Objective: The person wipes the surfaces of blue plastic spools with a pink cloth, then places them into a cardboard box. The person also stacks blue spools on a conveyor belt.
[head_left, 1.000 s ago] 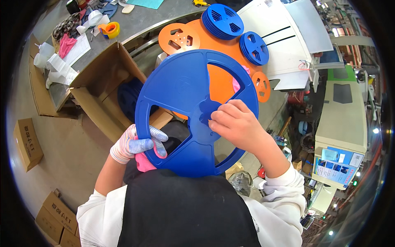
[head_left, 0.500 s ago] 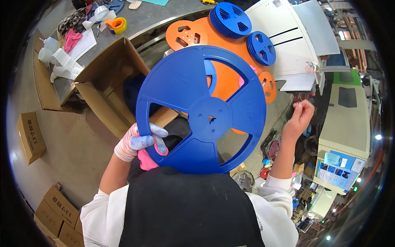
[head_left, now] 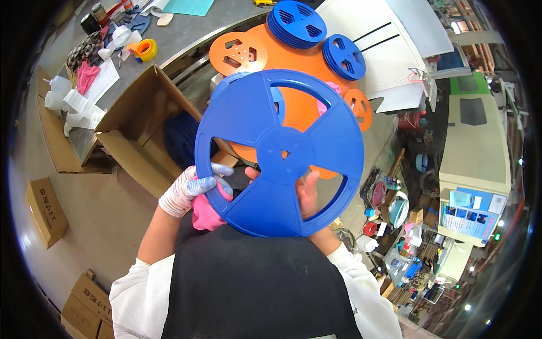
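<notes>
Our right hand has swung in behind the blue three-window reel, just beyond our black apron.
We pinch its left rim and a pink cloth in our gloved left hand; the right's grip we cannot tell. Farther: dark-lettered carton, then printed blue-and-white poster.

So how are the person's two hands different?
The left hand wears a pale striped glove, but the right hand is bare. The left hand holds the rim of the big blue reel, with a pink cloth there too; the right hand is behind the reel, partly hidden, peeking through its openings. Both hands are at the same reel.
</notes>
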Motion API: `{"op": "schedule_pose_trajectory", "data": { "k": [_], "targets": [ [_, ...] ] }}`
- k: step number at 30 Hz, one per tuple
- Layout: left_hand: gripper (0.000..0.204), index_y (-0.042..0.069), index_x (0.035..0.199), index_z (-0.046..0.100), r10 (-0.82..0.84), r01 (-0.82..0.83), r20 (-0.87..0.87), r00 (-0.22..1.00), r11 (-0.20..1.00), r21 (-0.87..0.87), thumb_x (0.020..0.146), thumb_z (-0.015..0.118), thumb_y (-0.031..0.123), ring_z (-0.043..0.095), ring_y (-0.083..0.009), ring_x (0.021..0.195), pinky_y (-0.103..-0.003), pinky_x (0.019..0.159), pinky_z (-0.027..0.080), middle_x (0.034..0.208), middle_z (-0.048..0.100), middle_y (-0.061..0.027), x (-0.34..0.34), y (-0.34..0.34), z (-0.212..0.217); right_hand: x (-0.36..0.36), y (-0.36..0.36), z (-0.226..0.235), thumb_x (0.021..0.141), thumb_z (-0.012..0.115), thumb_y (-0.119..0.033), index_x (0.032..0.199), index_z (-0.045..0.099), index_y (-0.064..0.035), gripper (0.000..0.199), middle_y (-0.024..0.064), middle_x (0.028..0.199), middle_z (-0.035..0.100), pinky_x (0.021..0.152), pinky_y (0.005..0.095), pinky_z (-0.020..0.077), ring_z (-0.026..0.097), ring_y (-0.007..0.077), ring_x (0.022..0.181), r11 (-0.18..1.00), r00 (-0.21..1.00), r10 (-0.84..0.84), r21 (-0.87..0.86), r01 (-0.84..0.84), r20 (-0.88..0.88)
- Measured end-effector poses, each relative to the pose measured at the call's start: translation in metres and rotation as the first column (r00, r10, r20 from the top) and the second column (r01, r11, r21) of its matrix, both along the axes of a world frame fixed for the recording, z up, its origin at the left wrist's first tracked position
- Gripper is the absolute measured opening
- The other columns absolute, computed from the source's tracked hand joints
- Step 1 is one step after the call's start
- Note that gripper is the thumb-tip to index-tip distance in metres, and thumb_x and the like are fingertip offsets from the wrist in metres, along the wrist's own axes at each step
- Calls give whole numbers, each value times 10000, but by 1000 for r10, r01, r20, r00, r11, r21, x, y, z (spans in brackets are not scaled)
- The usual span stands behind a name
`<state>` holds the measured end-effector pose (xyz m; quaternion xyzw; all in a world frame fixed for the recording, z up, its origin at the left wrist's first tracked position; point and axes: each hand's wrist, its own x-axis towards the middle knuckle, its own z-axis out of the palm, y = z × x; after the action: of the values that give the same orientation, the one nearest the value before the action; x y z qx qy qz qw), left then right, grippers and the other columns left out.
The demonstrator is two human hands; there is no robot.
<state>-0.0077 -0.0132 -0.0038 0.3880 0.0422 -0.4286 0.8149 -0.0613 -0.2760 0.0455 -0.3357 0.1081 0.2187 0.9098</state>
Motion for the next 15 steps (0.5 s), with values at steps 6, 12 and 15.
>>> {"op": "schedule_pose_trajectory", "data": {
  "k": [6, 12, 15],
  "targets": [
    [442, -7, 1282, 536, 477, -602, 387, 789, 725, 336, 932, 637, 243, 659, -214, 970, -341, 914, 526, 1128, 660, -137, 10, 36, -1, 10, -5, 10, 856, 306, -804, 1479, 341, -72, 961, 174, 1340, 539, 1018, 427, 482, 540, 278, 1229, 992, 1000, 26, -123, -24, 16],
    [480, 56, 1347, 501, -55, -688, 943, 329, 670, 280, 912, 570, 246, 590, -270, 1121, -397, 1003, 461, 1334, 550, -145, 15, -54, 81, 9, 15, -7, 991, 215, -656, 1512, 294, -83, 779, 143, 1440, 459, 1152, 405, 317, 444, 266, 1339, 855, 996, -49, -512, 79, 73],
    [534, 98, 1316, 567, -406, -658, 913, 30, 679, 324, 802, 571, 242, 549, -297, 1169, -416, 997, 423, 1387, 535, -132, 17, -91, 72, 0, 12, -3, 995, 216, -647, 1512, 292, -80, 772, 140, 1448, 451, 1154, 403, 313, 438, 263, 1344, 794, 993, 11, -605, 64, 120]
  ]
}}
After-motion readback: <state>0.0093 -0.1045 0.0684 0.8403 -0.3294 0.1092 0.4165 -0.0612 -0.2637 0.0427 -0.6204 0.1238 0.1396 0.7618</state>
